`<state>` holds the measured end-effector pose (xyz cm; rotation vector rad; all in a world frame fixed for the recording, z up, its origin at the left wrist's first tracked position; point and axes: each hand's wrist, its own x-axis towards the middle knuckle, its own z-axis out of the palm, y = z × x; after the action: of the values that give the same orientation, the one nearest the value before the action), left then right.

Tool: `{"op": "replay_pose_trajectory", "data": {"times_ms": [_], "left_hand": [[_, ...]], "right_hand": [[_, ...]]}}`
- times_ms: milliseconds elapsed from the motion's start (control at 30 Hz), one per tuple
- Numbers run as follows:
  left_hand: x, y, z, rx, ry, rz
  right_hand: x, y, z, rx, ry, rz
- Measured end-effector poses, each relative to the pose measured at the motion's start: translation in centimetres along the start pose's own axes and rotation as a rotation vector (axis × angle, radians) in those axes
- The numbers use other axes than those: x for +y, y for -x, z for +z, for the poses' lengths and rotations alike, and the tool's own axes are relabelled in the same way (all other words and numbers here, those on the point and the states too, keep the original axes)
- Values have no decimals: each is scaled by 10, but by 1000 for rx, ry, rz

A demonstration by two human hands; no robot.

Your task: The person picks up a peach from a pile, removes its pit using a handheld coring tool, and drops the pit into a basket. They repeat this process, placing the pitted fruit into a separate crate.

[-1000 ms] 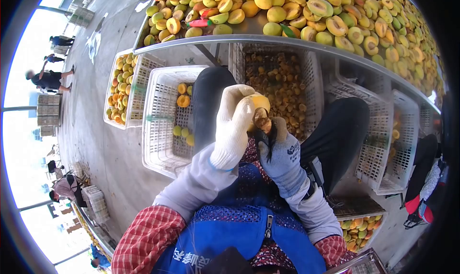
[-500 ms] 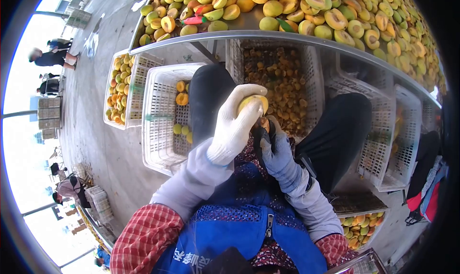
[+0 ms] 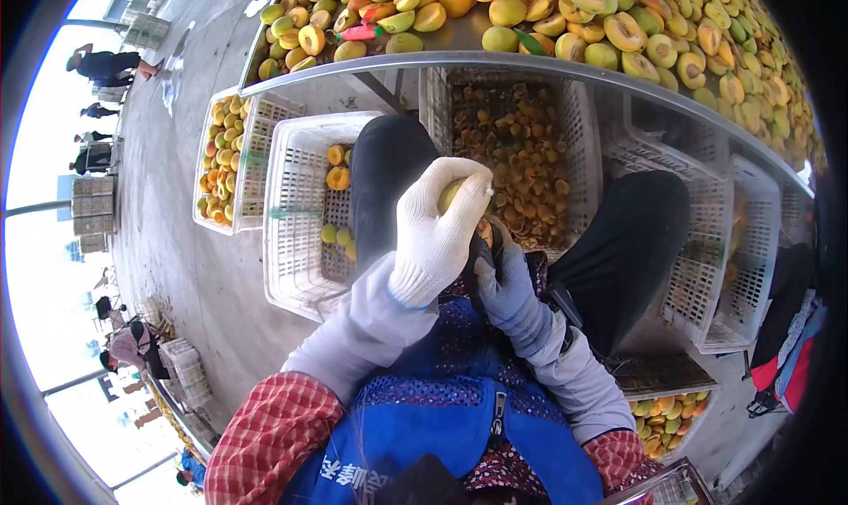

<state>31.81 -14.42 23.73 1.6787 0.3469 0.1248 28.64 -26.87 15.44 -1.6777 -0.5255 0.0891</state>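
Observation:
My left hand (image 3: 437,227), in a white knit glove, is closed around a yellow-green peach (image 3: 452,193), which shows only in part between thumb and fingers. Just below and to its right, my right hand (image 3: 502,275) wears a grey glove with dark fingers. Those fingers are curled together, with a small orange-brown bit (image 3: 485,232) showing at their tips. What else they grip is hidden. Both hands are above my lap, in front of a white crate (image 3: 581,165) that holds many small brown-orange pieces.
A metal-edged table (image 3: 389,62) across the front bears heaped halved peaches and a red-handled tool (image 3: 358,33). Left of my knee stands a white crate (image 3: 291,214) with a few peaches, beside a fuller crate (image 3: 252,165). More crates (image 3: 698,258) stand right. People (image 3: 110,64) are far left.
My left hand has turned, so its fingers cover more of the peach. My right hand's fingertips sit slightly lower, farther from the peach. A distant person has raised an arm.

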Motion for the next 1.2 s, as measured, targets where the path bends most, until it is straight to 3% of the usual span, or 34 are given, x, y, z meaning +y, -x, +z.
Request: {"op": "replay_pose_trajectory", "data": {"times_ms": [67,167,233,333,433,533,767,867,967,1100,1200], "left_hand": [[-4,-1,1,20,32,40],[-5,-1,5,34,123,-6],[-2,4,9,84,161,-15],[-11,5,13,166,138,148],[-5,11,14,179,193,101],[2,17,10,120,292,32],[6,2,-1,-32,-8,17],[7,-10,-4,-154,3,-93],[14,-25,-9,-324,-60,-224],[4,-21,4,-192,-33,-137],[-7,-18,9,-135,-35,-49]], "right_hand": [[11,6,6,15,-127,58],[-1,-3,-7,11,-14,-12],[-12,-9,-8,38,-4,12],[-25,-18,-11,29,1,54],[-30,-21,-12,-16,-45,147],[-23,-16,-9,-28,-16,146],[-14,-21,-11,-60,3,-38],[-8,-19,-10,-61,-58,-28],[-6,-15,-11,-77,-176,126],[-1,-14,-9,11,-211,122],[-2,-11,-7,22,-338,273]]}}
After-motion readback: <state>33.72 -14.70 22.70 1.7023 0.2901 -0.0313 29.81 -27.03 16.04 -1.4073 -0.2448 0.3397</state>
